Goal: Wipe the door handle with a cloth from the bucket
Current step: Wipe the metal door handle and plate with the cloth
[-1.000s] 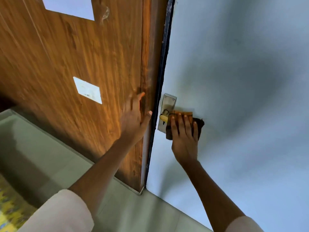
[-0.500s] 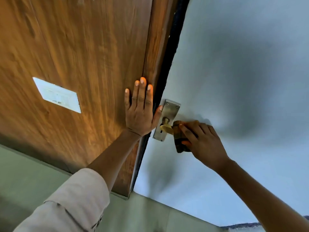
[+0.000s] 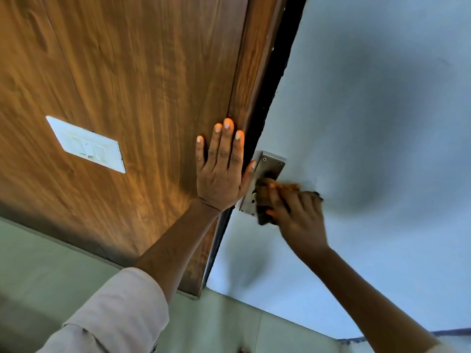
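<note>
Nearest the camera, a pale sleeve [image 3: 112,312] covers the left forearm, which rises to the left hand [image 3: 220,171]. That hand lies flat against the wooden panel [image 3: 142,80], fingers spread and straight, holding nothing, its thumb reaching toward the dark edge of the door gap. Just beside it, the right hand [image 3: 298,217] has its grip closed on a dark brown cloth [image 3: 265,200], pressing it against the door handle, which the cloth and fingers mostly hide. The hand is blurred. The silver handle plate [image 3: 271,165] shows above the cloth, screwed to the pale blue door [image 3: 369,123]. Farther left on the wooden panel sits a white switch plate [image 3: 86,145].
</note>
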